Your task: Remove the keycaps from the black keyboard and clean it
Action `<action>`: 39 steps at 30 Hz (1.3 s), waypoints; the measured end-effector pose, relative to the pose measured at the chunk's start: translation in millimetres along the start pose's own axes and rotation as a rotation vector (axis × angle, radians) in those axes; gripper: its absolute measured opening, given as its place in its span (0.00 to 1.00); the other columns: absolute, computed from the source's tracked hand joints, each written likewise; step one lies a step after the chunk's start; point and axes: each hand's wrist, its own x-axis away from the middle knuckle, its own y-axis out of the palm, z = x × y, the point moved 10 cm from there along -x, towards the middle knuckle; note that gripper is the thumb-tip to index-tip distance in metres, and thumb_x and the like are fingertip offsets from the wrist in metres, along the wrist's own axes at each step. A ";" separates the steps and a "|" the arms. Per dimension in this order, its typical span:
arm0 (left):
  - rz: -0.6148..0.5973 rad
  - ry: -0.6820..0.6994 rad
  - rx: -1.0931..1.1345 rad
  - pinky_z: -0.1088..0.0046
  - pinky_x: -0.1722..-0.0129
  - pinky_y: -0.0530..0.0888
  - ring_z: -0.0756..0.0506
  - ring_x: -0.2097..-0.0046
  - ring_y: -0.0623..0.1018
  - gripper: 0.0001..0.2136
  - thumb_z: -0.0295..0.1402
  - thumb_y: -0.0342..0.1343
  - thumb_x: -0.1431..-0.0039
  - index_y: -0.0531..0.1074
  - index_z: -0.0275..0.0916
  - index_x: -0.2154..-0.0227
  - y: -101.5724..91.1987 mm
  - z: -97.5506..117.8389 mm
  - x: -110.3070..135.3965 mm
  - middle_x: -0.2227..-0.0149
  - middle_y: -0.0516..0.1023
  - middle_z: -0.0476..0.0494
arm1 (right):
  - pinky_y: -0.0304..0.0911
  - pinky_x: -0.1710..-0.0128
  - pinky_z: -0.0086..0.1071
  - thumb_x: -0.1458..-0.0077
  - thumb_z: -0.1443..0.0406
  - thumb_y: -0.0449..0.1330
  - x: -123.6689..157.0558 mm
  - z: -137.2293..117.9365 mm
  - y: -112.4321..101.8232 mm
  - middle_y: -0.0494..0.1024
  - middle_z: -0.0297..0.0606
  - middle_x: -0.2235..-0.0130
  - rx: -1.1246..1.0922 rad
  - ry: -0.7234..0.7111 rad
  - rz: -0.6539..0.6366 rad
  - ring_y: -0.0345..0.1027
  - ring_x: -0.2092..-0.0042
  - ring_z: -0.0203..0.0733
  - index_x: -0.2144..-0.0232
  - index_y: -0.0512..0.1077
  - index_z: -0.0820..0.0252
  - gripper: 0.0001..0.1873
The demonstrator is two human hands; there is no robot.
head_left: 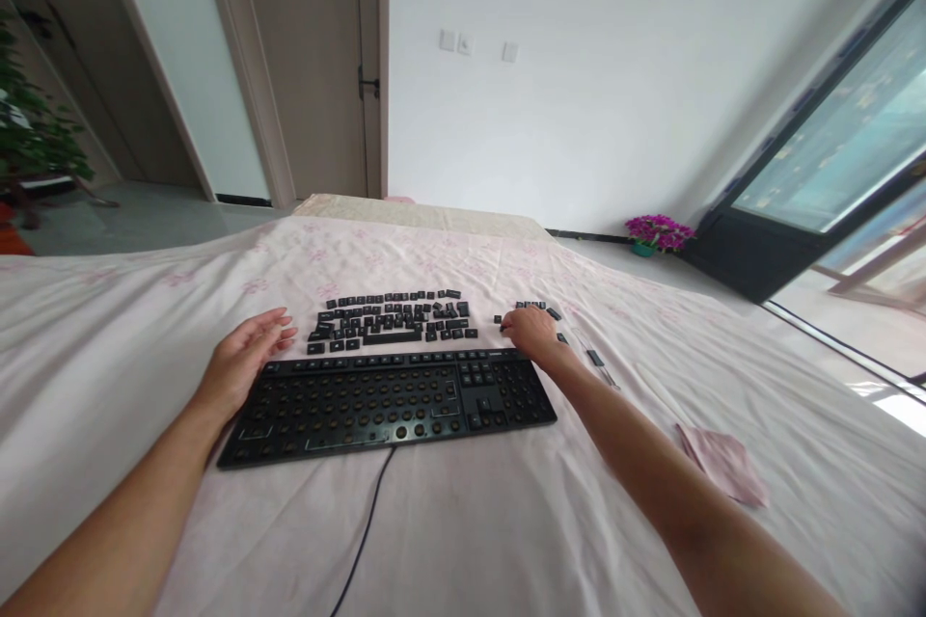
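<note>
A black keyboard (347, 405) with its keycaps off, except for the top row and a few small keys, lies on the pale bed cover. Loose black keycaps are set out in rows behind it, with the long space bar (392, 338) at the front of them. My right hand (531, 332) reaches past the keyboard's right end, its fingertips pinched down at a small black keycap (504, 328). A smaller group of keycaps (554, 314) lies partly hidden behind that hand. At the keyboard's left rear corner, my left hand (250, 355) is open, fingers apart, holding nothing.
A small tool with thin wire ends (594, 359) lies right of my right hand. Farther right is a folded pink cloth (723, 465). The keyboard's cable (366, 530) runs toward me. Beyond the bed stand a potted purple flower (657, 233) and a white wall.
</note>
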 end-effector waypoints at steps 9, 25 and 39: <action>-0.043 -0.011 -0.049 0.65 0.49 0.75 0.41 0.49 0.78 0.22 0.43 0.63 0.49 0.74 0.40 0.52 2.6 -0.6 -1.1 0.47 0.76 0.39 | 0.45 0.81 0.24 0.63 0.58 0.72 41.8 -40.7 12.4 0.78 0.37 0.70 -1.395 0.016 -0.273 0.57 0.76 0.28 0.67 0.78 0.62 0.20; -0.054 -0.005 -0.107 0.65 0.49 0.74 0.41 0.51 0.78 0.25 0.46 0.64 0.51 0.75 0.38 0.51 2.3 -1.5 -0.7 0.50 0.78 0.39 | 0.37 0.82 0.22 0.69 0.63 0.76 106.7 -93.2 10.7 0.77 0.36 0.71 -1.717 0.017 -0.573 0.55 0.77 0.25 0.73 0.76 0.63 0.19; -0.071 0.000 -0.127 0.64 0.44 0.69 0.44 0.53 0.78 0.25 0.45 0.63 0.49 0.74 0.37 0.50 2.6 -1.1 -0.3 0.49 0.77 0.37 | 0.63 0.65 0.31 0.53 0.64 0.65 145.0 -36.4 -4.1 0.79 0.35 0.65 -0.581 -0.225 -0.102 0.70 0.64 0.40 0.67 0.80 0.54 0.08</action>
